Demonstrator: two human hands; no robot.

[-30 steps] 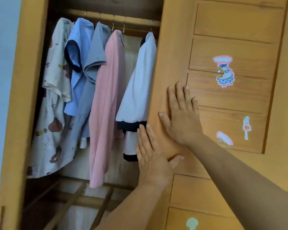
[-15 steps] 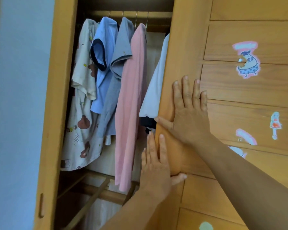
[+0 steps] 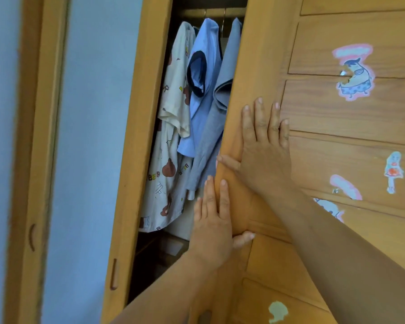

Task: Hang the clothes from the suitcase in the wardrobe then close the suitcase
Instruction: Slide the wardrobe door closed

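Wooden sliding door (image 3: 337, 136) takes both flat, open palms: right hand (image 3: 264, 155) above, left hand (image 3: 211, 218) at its leading edge. Push evenly leftward, keeping fingers clear of the frame (image 3: 131, 136); hung shirts (image 3: 197, 113) sit inside the narrowing gap.

Pale blue wall (image 3: 96, 136) on left, cut by a vertical orange-brown wooden frame (image 3: 33, 141) with a recessed slot. Soft, even daylight. Worn cartoon stickers (image 3: 353, 71) stuck on panelled wood at right; a pale green one (image 3: 277, 312) lower down.
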